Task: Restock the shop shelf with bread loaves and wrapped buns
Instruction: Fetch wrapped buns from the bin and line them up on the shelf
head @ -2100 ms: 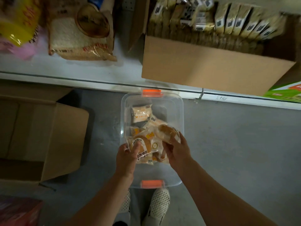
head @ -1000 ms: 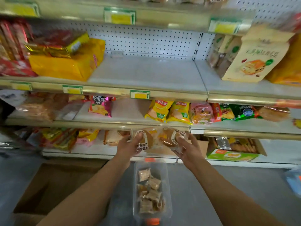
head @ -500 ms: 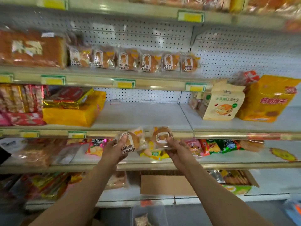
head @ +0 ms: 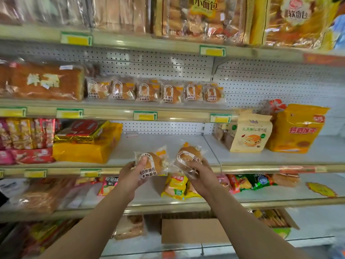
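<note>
My left hand [head: 130,176] grips a wrapped bun [head: 152,163] with a white label, thumb on its front. My right hand [head: 202,174] holds a second wrapped bun [head: 188,156], tilted to the right. Both buns hang in front of the edge of the middle shelf [head: 168,148], which has a bare stretch behind them. One shelf higher, a row of several identical wrapped buns [head: 155,91] stands upright, with a large wrapped bread loaf [head: 43,82] to its left.
A yellow pack [head: 87,146] and red snack packs lie left on the middle shelf; a cream bag [head: 251,133] and a yellow bag [head: 296,128] stand right. Bread bags [head: 203,17] fill the top shelf. A cardboard box [head: 194,230] sits on the bottom shelf.
Both hands lifted the two buns out of the clear floor tub and raised them to the middle shelf. My view tilted upward, bringing the higher shelves into sight.
</note>
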{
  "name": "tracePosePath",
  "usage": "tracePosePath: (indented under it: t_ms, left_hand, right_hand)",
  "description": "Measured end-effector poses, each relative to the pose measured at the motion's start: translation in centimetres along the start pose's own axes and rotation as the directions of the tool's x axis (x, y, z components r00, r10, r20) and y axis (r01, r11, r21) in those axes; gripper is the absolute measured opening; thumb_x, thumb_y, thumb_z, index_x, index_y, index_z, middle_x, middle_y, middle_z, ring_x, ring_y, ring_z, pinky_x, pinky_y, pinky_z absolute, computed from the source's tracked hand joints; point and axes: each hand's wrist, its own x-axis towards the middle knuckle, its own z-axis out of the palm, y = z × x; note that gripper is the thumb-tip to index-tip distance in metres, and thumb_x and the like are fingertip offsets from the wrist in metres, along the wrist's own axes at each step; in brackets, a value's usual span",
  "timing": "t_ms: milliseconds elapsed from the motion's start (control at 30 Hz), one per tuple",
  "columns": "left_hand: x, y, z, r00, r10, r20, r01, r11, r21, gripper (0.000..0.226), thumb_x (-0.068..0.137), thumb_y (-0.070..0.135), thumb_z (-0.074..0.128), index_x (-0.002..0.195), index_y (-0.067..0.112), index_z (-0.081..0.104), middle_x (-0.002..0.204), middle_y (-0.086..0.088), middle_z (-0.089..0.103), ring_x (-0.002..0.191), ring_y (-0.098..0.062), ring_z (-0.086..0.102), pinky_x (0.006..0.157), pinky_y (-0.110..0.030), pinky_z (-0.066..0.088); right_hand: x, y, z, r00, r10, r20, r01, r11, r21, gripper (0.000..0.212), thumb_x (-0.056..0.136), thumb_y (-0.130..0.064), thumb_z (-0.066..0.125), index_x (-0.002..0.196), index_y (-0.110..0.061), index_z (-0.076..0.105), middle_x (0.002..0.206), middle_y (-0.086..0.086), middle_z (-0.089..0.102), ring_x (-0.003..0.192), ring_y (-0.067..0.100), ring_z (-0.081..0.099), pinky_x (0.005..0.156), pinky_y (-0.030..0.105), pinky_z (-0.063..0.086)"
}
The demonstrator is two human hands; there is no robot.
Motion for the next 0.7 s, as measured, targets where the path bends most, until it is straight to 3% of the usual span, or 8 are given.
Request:
tracePosePath:
  t_ms: [167, 233, 300, 367, 433, 533, 700]
  left_hand:
    - [-0.8, 1.2, 0.3, 0.999, 0.008, 0.041, -0.006, 0.998, -0.060, 0.036, 0.081, 0.035, 0.079, 0.100, 0.008, 0.064, 0.090, -0.009, 0.074, 0.076, -0.020, 0.070, 0.063, -0.031, 0.057]
    - [-0.9, 1.7, 0.0, 0.997, 0.010, 0.074, -0.005, 0.998, -0.061, 0.036, 0.083, 0.031, 0.079, 0.103, 0.007, 0.062, 0.096, -0.012, 0.076, 0.083, -0.024, 0.073, 0.071, -0.036, 0.061]
    - [-1.0, 2.3, -0.3, 0.994, 0.011, 0.112, -0.006, 0.999, -0.052, 0.047, 0.080, 0.028, 0.081, 0.113, 0.005, 0.057, 0.104, -0.016, 0.076, 0.094, -0.030, 0.074, 0.084, -0.046, 0.061]
    - [-1.0, 3.0, -0.6, 0.990, -0.001, 0.140, 0.007, 0.999, -0.042, 0.064, 0.074, 0.027, 0.085, 0.123, 0.002, 0.052, 0.107, -0.017, 0.075, 0.099, -0.033, 0.073, 0.091, -0.049, 0.058]
    - [-1.0, 3.7, -0.5, 0.984, -0.002, 0.178, 0.005, 1.000, -0.015, 0.074, 0.065, 0.030, 0.086, 0.125, 0.001, 0.055, 0.105, -0.016, 0.076, 0.097, -0.031, 0.073, 0.091, -0.048, 0.058]
    - [-1.1, 5.0, 0.2, 0.981, 0.010, 0.193, -0.006, 1.000, -0.022, 0.066, 0.064, 0.028, 0.086, 0.120, 0.003, 0.060, 0.097, -0.013, 0.077, 0.090, -0.028, 0.073, 0.087, -0.046, 0.058]
    - [-0.8, 7.7, 1.6, 0.981, 0.031, 0.193, -0.017, 0.997, -0.071, 0.040, 0.077, 0.019, 0.083, 0.109, 0.008, 0.061, 0.098, -0.014, 0.076, 0.082, -0.023, 0.074, 0.095, -0.050, 0.056]
  right_hand:
    - [-0.2, -0.3, 1.0, 0.999, 0.015, -0.042, -0.014, 0.999, 0.038, 0.039, 0.085, -0.004, 0.076, 0.116, -0.012, 0.053, 0.125, 0.025, 0.067, 0.117, 0.044, 0.064, 0.104, 0.054, 0.050]
    - [-0.1, -0.5, 1.3, 0.996, -0.011, -0.084, 0.010, 1.000, -0.014, 0.037, 0.081, -0.010, 0.081, 0.105, -0.014, 0.053, 0.122, 0.021, 0.070, 0.115, 0.038, 0.067, 0.108, 0.054, 0.047]
    - [-0.2, -0.9, 2.0, 0.991, -0.047, -0.125, 0.040, 0.998, -0.057, 0.036, 0.080, -0.010, 0.081, 0.097, -0.018, 0.050, 0.117, 0.019, 0.072, 0.100, 0.028, 0.073, 0.109, 0.051, 0.046]
    - [-0.2, -1.3, 2.5, 0.987, -0.055, -0.151, 0.049, 0.998, -0.044, 0.040, 0.079, -0.008, 0.082, 0.101, -0.020, 0.051, 0.119, 0.017, 0.072, 0.091, 0.024, 0.072, 0.107, 0.048, 0.046]
    - [-0.4, -1.7, 3.1, 0.984, -0.024, -0.174, 0.018, 0.999, -0.031, 0.045, 0.077, -0.010, 0.084, 0.109, -0.021, 0.053, 0.115, 0.015, 0.073, 0.093, 0.024, 0.068, 0.095, 0.044, 0.054]
    - [-0.7, -2.4, 4.1, 0.980, 0.022, -0.200, -0.032, 0.998, -0.046, 0.045, 0.075, -0.019, 0.086, 0.112, -0.012, 0.062, 0.092, 0.010, 0.070, 0.083, 0.020, 0.066, 0.068, 0.033, 0.058]
    - [-0.9, -4.2, 5.6, 0.974, -0.042, -0.222, 0.050, 0.998, 0.030, 0.032, 0.083, -0.032, 0.079, 0.105, -0.011, 0.070, 0.083, 0.009, 0.077, 0.081, 0.020, 0.071, 0.064, 0.033, 0.059]
